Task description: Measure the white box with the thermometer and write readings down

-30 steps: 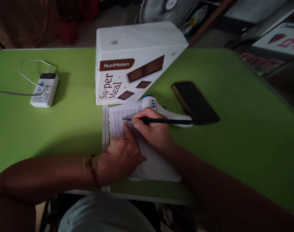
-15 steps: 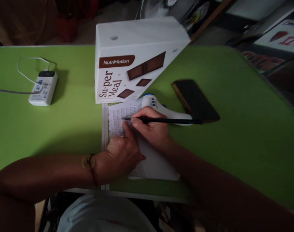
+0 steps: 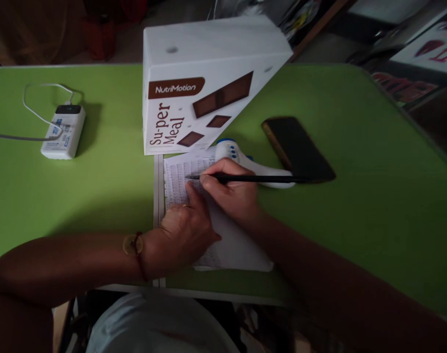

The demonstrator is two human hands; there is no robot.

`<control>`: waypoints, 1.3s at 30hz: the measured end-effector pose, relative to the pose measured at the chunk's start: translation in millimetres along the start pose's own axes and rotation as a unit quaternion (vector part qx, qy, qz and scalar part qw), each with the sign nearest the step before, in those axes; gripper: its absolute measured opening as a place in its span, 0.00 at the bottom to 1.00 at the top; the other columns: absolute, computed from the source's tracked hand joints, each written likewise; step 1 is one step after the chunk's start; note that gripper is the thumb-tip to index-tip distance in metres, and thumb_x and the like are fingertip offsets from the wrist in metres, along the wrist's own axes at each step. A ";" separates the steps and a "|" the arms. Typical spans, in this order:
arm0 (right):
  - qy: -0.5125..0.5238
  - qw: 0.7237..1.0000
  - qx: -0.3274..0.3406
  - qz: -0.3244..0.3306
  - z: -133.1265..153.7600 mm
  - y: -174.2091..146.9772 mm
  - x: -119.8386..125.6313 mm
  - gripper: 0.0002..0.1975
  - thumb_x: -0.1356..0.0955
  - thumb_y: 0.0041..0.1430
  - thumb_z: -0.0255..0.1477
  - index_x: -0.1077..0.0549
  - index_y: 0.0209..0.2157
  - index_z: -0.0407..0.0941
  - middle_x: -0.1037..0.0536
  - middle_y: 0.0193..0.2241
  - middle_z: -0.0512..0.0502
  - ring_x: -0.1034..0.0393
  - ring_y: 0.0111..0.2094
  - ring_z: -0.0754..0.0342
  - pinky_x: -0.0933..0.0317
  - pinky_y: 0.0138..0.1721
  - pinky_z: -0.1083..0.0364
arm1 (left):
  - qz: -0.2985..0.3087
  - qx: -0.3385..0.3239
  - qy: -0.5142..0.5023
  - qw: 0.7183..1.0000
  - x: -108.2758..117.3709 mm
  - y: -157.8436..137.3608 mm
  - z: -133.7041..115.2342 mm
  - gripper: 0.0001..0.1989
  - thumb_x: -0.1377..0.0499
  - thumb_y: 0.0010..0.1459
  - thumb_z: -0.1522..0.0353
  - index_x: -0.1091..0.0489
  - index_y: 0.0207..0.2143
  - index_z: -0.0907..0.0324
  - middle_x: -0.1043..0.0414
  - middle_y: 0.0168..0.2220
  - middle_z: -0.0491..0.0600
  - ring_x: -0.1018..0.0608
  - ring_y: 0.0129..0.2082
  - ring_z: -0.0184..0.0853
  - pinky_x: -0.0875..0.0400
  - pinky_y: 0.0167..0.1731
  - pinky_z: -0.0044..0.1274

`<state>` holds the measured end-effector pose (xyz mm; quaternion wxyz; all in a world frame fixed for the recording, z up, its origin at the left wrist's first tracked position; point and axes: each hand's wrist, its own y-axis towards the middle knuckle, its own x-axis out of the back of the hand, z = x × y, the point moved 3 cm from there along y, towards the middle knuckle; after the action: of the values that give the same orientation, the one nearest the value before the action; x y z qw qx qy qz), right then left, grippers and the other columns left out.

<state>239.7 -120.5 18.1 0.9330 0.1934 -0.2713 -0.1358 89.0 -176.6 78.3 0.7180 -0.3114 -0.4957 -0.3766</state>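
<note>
A sheet of paper [image 3: 241, 247] covered in rows of small handwriting lies on the green table. My right hand [image 3: 236, 189] is closed around a long black pen [image 3: 260, 178], its tip touching the written rows or just above them. My left hand [image 3: 188, 228] rests on the paper with index finger and thumb stretched out, the fingertip just below the pen tip; its other fingers are partly hidden. Behind my right hand lies a white and blue infrared thermometer [image 3: 278, 184], partly covered by that hand and the pen.
A white NutriMotion box [image 3: 216, 46] stands just beyond the paper. To the right lies a dark phone [image 3: 304, 147] in a brown-edged case. On the left is a white power bank [image 3: 66, 135] with a cable plugged in. The green table [image 3: 374, 211] has a pale seam near the paper.
The whole view has shifted slightly, so things sit a little higher now. Both hands keep their places on the paper, and the pen tip has barely moved.
</note>
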 end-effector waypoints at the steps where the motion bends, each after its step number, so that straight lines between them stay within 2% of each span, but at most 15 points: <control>1: 0.001 1.000 -0.002 0.005 -0.4 0.0 0.3 0.06 0.29 0.56 0.33 0.29 0.27 0.54 0.27 0.23 0.51 0.33 0.26 0.50 0.33 0.30 0.49 | 0.003 -0.001 -0.001 1.000 -0.7 0.6 -0.3 0.32 0.45 0.82 0.56 0.22 0.64 0.79 0.21 0.59 0.85 0.24 0.22 0.33 0.41 0.21 0.26; 4: 0.009 1.000 -0.001 0.009 -0.8 -0.5 -0.1 0.06 0.29 0.57 0.32 0.29 0.28 0.53 0.29 0.23 0.51 0.34 0.26 0.50 0.32 0.30 0.48 | 0.007 0.001 -0.010 1.000 -2.6 1.2 -0.3 0.34 0.45 0.82 0.54 0.22 0.64 0.81 0.21 0.58 0.86 0.24 0.21 0.33 0.43 0.19 0.26; 10: 0.013 1.000 -0.009 -0.010 -1.1 -1.1 -1.8 0.06 0.29 0.58 0.33 0.30 0.28 0.53 0.27 0.23 0.51 0.32 0.27 0.50 0.32 0.31 0.49 | 0.002 0.014 -0.050 0.999 0.1 -1.5 2.5 0.33 0.41 0.80 0.56 0.25 0.66 0.82 0.24 0.61 0.87 0.20 0.25 0.35 0.34 0.23 0.26; 16: 0.006 1.000 0.000 -0.007 -0.7 -1.3 -0.9 0.07 0.29 0.58 0.32 0.30 0.28 0.53 0.28 0.23 0.51 0.32 0.26 0.49 0.30 0.31 0.48 | -0.004 0.007 -0.033 0.999 2.2 -1.8 3.2 0.31 0.42 0.81 0.56 0.22 0.64 0.79 0.22 0.61 0.84 0.22 0.24 0.34 0.34 0.23 0.26; 22: 0.020 0.999 0.031 -0.012 2.1 -0.5 0.2 0.06 0.29 0.57 0.29 0.28 0.28 0.53 0.28 0.23 0.52 0.31 0.25 0.51 0.29 0.30 0.49 | 0.004 -0.002 0.001 1.000 -1.0 -0.8 1.5 0.34 0.44 0.82 0.55 0.23 0.65 0.81 0.22 0.60 0.85 0.22 0.23 0.34 0.37 0.21 0.26; 28: 0.009 1.000 0.025 -0.003 0.6 -0.8 1.2 0.08 0.29 0.57 0.27 0.29 0.28 0.53 0.28 0.23 0.52 0.31 0.25 0.50 0.29 0.30 0.49 | 0.003 -0.001 -0.011 1.000 -2.2 0.7 1.4 0.34 0.45 0.82 0.54 0.24 0.66 0.81 0.26 0.65 0.86 0.20 0.24 0.34 0.37 0.21 0.26; 35: 0.020 0.999 0.028 -0.040 -4.2 -0.8 -0.5 0.06 0.30 0.59 0.28 0.29 0.29 0.53 0.25 0.24 0.52 0.29 0.26 0.50 0.29 0.31 0.50 | 0.012 -0.010 -0.012 1.000 1.2 0.1 2.9 0.33 0.46 0.82 0.55 0.22 0.63 0.82 0.25 0.63 0.86 0.21 0.24 0.34 0.37 0.22 0.26; 39: 0.007 0.999 0.029 -0.036 -7.1 -0.6 -0.8 0.07 0.30 0.58 0.28 0.30 0.29 0.53 0.26 0.23 0.52 0.30 0.26 0.50 0.29 0.30 0.50 | 0.027 -0.013 -0.017 0.999 2.5 0.7 3.9 0.34 0.49 0.83 0.55 0.23 0.64 0.81 0.25 0.63 0.86 0.21 0.24 0.33 0.39 0.21 0.26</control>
<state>242.9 -118.7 12.0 0.9236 0.2305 -0.2613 -0.1600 88.3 -173.7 81.9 0.7153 -0.3400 -0.4943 -0.3584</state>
